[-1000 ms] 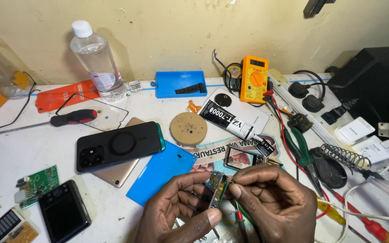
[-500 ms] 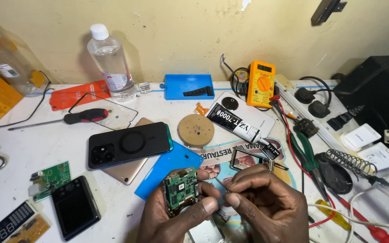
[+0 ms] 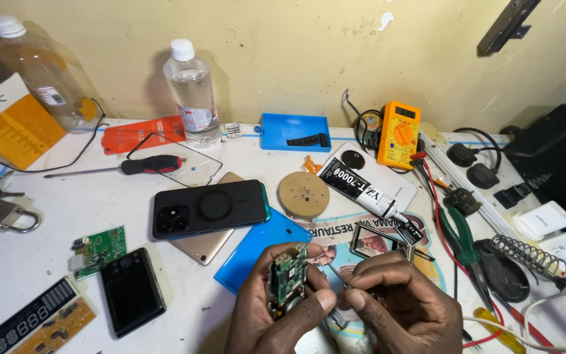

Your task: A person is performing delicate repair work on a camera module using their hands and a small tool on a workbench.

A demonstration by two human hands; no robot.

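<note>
**Board in hand, probing under way**

At the bench's [image 3: 99, 196] front edge I see the left hand [image 3: 276, 314] pinching a small green circuit board [image 3: 287, 275] upright. My right hand's [image 3: 401, 308] fingers close narrowly on a thin metal tool [image 3: 337, 277] touching it. Board already out; work looks unfinished.

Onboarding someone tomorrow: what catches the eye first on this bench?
Front and centre, the left hand holds a small green circuit board upright while the right hand puts a thin tool to it. Behind them lies a black phone face down, and an orange multimeter stands out near the wall.
</note>
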